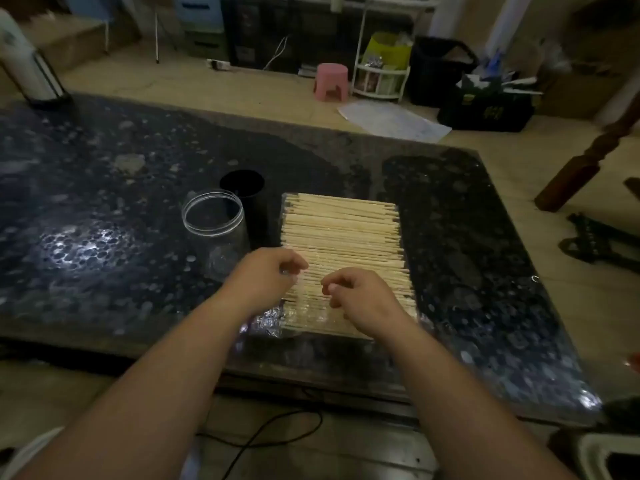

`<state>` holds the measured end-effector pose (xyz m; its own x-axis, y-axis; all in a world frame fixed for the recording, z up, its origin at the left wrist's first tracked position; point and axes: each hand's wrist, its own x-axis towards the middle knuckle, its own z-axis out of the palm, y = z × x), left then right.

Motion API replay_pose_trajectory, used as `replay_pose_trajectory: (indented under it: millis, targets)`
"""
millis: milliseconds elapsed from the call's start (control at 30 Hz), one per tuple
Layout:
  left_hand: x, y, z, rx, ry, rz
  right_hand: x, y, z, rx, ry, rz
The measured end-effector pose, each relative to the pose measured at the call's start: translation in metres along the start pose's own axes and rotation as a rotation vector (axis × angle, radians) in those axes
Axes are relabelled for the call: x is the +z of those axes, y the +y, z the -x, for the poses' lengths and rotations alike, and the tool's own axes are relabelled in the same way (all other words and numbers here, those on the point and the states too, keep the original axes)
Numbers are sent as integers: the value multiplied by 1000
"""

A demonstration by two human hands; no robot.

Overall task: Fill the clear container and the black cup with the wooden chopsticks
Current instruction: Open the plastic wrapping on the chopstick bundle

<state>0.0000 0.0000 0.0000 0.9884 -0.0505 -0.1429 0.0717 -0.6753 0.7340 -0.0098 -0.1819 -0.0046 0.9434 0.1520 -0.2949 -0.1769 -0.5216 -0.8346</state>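
Observation:
A flat pack of wooden chopsticks [341,230] in thin clear plastic wrap lies on the dark speckled table [104,202], sticks running left to right. Left of it stands the empty clear container [214,230], with the empty black cup [247,195] just behind it. My left hand [273,277] hovers over the pack's near left part, its curled fingers pinching the shiny wrap. My right hand [362,301] is over the near middle of the pack, thumb and fingers curled together on the wrap. The near edge of the pack is hidden under my hands.
A white bottle in a black holder [24,60] stands at the table's far left corner. Beyond the table the floor holds a pink stool [330,81], a white rack, bags and paper. A wooden furniture leg [581,168] is at the right; a black cable [277,434] lies below.

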Motion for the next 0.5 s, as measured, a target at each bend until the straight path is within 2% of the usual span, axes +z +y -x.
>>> replay_pose_trajectory:
  millis: [133,267,500]
  targets:
    - [4,-11,-5,-65,-73,-334,8,2,-7,-3,2,256]
    - [9,-14,-6,-31,-99,-396,14,2,-10,39,-50,375]
    - [9,-15,-3,-41,-67,-357,26,1,-11,40,-61,369]
